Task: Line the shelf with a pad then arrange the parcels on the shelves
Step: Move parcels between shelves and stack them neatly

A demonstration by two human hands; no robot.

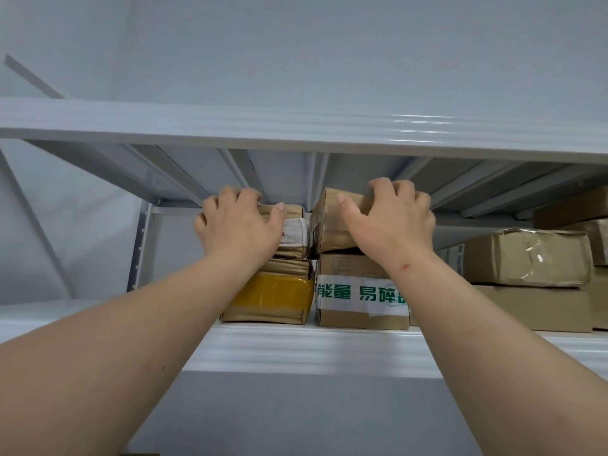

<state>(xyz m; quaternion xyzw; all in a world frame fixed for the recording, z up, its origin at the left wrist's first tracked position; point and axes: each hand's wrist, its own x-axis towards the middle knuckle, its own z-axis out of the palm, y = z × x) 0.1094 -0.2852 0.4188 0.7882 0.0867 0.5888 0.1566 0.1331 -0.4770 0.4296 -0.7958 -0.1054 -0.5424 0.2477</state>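
Plain pale grey-white wall behind the rack, evenly lit, no shadows of note. Glossy white metal shelving unit: upper shelf beam catches a highlight at right; ribbed grey underside above. Perforated white upright post at left rear; thin white diagonal brace crosses the wall.

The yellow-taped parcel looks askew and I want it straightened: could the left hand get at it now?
Probably not directly: the left hand grips the small parcel stacked on the yellow-taped parcel, whose front face is open once it lets go.
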